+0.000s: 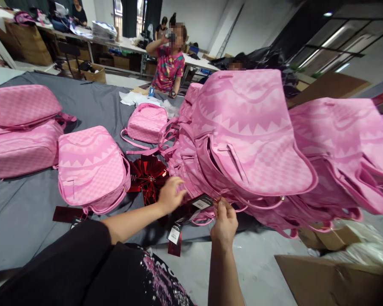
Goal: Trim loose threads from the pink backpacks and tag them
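Note:
My right hand pinches a black hang tag with a white label near its end, close to the strap of a pink backpack. My left hand is open, its thumb and fingers apart, beside the stacked pink bags and left of that tag. Another labelled tag hangs over the table's near edge, above a dark red card. Shiny red tags lie fanned out behind my left hand. A smaller pink backpack lies to the left, with a dark red tag at its base.
More pink backpacks stand to the right and lie stacked at the far left. A small pink bag sits mid-table on the grey cloth. Across the table is a person. Cardboard stands at lower right.

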Demonstrator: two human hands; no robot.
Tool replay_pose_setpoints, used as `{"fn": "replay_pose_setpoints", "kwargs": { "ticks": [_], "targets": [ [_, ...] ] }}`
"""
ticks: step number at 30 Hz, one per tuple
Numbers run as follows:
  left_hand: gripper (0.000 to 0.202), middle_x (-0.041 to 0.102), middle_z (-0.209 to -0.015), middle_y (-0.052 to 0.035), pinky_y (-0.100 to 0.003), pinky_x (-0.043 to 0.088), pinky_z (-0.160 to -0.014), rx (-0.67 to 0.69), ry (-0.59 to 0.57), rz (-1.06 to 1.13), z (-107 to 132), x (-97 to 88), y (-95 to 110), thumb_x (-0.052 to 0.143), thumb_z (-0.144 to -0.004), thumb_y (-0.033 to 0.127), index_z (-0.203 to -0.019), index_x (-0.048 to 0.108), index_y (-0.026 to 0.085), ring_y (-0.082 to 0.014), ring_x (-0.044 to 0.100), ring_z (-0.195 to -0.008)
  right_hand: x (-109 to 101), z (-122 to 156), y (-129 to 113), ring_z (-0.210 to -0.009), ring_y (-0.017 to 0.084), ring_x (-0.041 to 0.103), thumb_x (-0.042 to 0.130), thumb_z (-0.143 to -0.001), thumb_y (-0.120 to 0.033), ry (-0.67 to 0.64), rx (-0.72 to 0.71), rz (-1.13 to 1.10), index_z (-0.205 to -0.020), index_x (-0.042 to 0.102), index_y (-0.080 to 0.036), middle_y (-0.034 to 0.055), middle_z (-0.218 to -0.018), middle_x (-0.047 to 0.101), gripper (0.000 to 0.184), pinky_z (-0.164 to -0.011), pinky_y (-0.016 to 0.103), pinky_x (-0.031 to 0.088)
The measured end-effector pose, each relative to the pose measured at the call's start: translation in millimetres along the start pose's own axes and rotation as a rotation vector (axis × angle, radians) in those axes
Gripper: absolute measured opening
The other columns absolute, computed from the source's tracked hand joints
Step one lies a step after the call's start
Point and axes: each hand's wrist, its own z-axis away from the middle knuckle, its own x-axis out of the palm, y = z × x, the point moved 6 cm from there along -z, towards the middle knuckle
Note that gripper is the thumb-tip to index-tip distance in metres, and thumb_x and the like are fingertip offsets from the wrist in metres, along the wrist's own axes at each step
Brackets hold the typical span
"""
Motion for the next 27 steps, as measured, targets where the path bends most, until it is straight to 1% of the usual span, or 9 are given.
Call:
{"fn": "replay_pose_setpoints", "kwargs": {
  "ticks": [2, 5, 7, 9, 12, 14, 18, 22, 27],
  "targets": [
    [0.044, 0.057, -0.128, -0.0159, -0.049, 0.039, -0.109, -0.285, 0.221, -0.141, 25.1, -32.2, -65.7, 0.064, -0.083, 0.024, -0.125, 0.052, 0.016, -0.0284, 0.050, -0.126, -20.4, 14.6, 8.9, -0.092, 0.017, 0.064, 0.076, -0.066, -0.051, -0.002, 0.050, 0.038, -0.108, 0.064, -0.019, 0.0043, -0.105, 0.069, 0.054, -0.085, 0.032, 0.049],
    [0.071, 0.039, -0.148, -0.0240, -0.056, 0.033, -0.111, -0.635, 0.160, -0.333, 50.2, -47.0, -146.7, 0.073, -0.077, 0.030, -0.138, 0.043, 0.010, -0.0375, 0.035, -0.139, -54.8, 44.4, 40.2, -0.090, 0.019, 0.065, 0.079, -0.059, -0.054, -0.013, 0.211, 0.126, -0.102, 0.067, -0.019, 0.0063, -0.105, 0.070, 0.057, -0.077, 0.029, 0.050],
    [0.075, 0.031, -0.156, -0.0208, -0.057, 0.033, -0.110, -0.670, 0.041, -0.385, 47.6, -38.9, -172.6, 0.073, -0.077, 0.035, -0.142, 0.043, 0.013, -0.0383, 0.025, -0.145, -74.8, 67.3, 65.7, -0.086, 0.020, 0.066, 0.081, -0.054, -0.056, -0.009, 0.351, 0.162, -0.094, 0.068, -0.017, 0.0071, -0.101, 0.071, 0.057, -0.072, 0.028, 0.050],
    [0.062, 0.034, -0.156, -0.0156, -0.057, 0.030, -0.111, -0.622, -0.017, -0.383, 34.0, -26.5, -178.6, 0.068, -0.081, 0.036, -0.137, 0.050, 0.018, -0.0357, 0.022, -0.147, -89.6, 88.9, 83.4, -0.082, 0.021, 0.067, 0.081, -0.051, -0.057, 0.010, 0.434, 0.183, -0.089, 0.069, -0.017, 0.0075, -0.097, 0.072, 0.057, -0.069, 0.029, 0.050],
    [0.029, 0.062, -0.133, -0.0129, -0.050, 0.034, -0.109, -0.584, -0.071, -0.293, 15.1, -12.2, -169.7, 0.052, -0.090, 0.028, -0.114, 0.066, 0.019, -0.0296, 0.048, -0.133, -101.3, 113.4, 91.1, -0.073, 0.020, 0.067, 0.080, -0.051, -0.058, 0.018, 0.442, 0.222, -0.085, 0.070, -0.017, 0.0071, -0.089, 0.073, 0.054, -0.066, 0.029, 0.050],
    [0.027, 0.072, -0.113, -0.0126, -0.042, 0.043, -0.100, -0.556, -0.135, -0.235, 11.4, -12.0, -158.0, 0.044, -0.092, 0.026, -0.101, 0.068, 0.017, -0.0262, 0.064, -0.110, -107.2, 123.5, 88.7, -0.068, 0.019, 0.066, 0.078, -0.054, -0.059, 0.015, 0.407, 0.235, -0.084, 0.071, -0.016, 0.0070, -0.086, 0.074, 0.052, -0.065, 0.029, 0.050],
    [0.026, 0.073, -0.089, -0.0084, -0.031, 0.048, -0.081, -0.308, -0.139, -0.158, 14.1, -43.7, -116.4, 0.044, -0.090, 0.033, -0.090, 0.065, 0.019, -0.0232, 0.068, -0.086, -127.2, 134.0, 86.3, -0.064, 0.017, 0.065, 0.077, -0.060, -0.059, 0.069, 0.352, 0.218, -0.083, 0.071, -0.016, 0.0075, -0.082, 0.073, 0.050, -0.062, 0.028, 0.049],
    [0.025, 0.065, -0.068, -0.0018, -0.028, 0.047, -0.069, -0.097, -0.206, -0.035, 25.2, -63.2, -49.5, 0.042, -0.091, 0.035, -0.085, 0.062, 0.020, -0.0187, 0.063, -0.066, -135.2, 130.4, 97.7, -0.058, 0.016, 0.062, 0.077, -0.058, -0.060, 0.114, 0.354, 0.151, -0.079, 0.070, -0.015, 0.0065, -0.075, 0.072, 0.051, -0.059, 0.028, 0.047],
    [0.026, 0.059, -0.061, 0.0017, -0.027, 0.047, -0.065, -0.148, -0.488, 0.270, 57.0, -12.7, 37.5, 0.043, -0.094, 0.038, -0.082, 0.059, 0.021, -0.0162, 0.060, -0.061, -126.7, 89.9, 114.7, -0.058, 0.015, 0.061, 0.076, -0.059, -0.060, 0.007, 0.332, 0.064, -0.077, 0.066, -0.016, 0.0045, -0.073, 0.070, 0.048, -0.055, 0.026, 0.044]
  ]
}}
